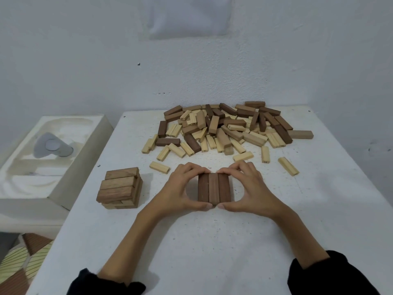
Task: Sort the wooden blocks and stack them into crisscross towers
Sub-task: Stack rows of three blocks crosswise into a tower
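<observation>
Three dark brown blocks (214,187) lie side by side on the white table (212,241), long sides touching, pointing away from me. My left hand (180,188) and my right hand (248,186) frame this row from both sides: fingertips press its far end, thumbs press its near end. To the left stands a medium-brown crisscross tower (120,188), a few layers high. A big mixed pile of blocks (225,128) in pale, medium and dark wood fills the far half of the table.
Stray pale blocks lie between the pile and my hands, for example one pale block (159,167) and another pale block (288,166). A white foam tray (38,162) holding a grey object sits off the table's left edge. The wall stands right behind the pile.
</observation>
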`<state>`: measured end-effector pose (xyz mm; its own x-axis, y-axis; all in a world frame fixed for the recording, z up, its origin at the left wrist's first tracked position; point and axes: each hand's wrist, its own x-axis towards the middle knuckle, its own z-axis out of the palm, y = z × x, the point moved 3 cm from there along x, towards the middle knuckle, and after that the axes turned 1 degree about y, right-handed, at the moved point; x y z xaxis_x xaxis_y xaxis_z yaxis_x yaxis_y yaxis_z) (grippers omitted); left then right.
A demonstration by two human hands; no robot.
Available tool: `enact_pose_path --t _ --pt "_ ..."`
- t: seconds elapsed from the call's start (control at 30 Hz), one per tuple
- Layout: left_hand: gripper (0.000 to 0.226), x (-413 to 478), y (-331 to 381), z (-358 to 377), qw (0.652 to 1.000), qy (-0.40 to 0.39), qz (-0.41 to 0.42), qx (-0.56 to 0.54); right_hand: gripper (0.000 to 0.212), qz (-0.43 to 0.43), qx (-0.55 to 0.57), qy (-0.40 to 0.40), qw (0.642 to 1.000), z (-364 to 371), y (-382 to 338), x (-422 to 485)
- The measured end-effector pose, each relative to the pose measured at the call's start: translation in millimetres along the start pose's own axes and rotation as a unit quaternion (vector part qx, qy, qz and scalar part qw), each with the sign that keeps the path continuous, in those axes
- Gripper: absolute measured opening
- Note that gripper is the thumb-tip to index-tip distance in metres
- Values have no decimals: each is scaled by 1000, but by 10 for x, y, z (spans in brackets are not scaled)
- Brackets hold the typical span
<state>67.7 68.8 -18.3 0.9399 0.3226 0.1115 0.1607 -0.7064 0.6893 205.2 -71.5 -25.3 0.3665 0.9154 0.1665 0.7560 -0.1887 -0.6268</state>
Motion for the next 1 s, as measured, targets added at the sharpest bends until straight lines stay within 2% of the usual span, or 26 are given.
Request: enact_pose_path --t 0.27,0.4,0.6,0.77,1.0 --pt "73 -173 79 -749 990 54 63 112 79 -47 22 23 998 -32 -612 328" --pt "71 -356 -59 -1128 988 72 49 129 82 -79 11 26 996 150 -955 582" --pt "66 -667 -394 -1475 994 66 1 82 90 -96 -9 6 995 513 -1343 852" --pt "68 -843 -598 -1576 997 59 -18 54 75 -90 -32 -16 995 740 -1499 940" --pt "66 -907 -830 -1529 998 61 -21 13 74 -72 -51 -27 996 854 -1524 966"
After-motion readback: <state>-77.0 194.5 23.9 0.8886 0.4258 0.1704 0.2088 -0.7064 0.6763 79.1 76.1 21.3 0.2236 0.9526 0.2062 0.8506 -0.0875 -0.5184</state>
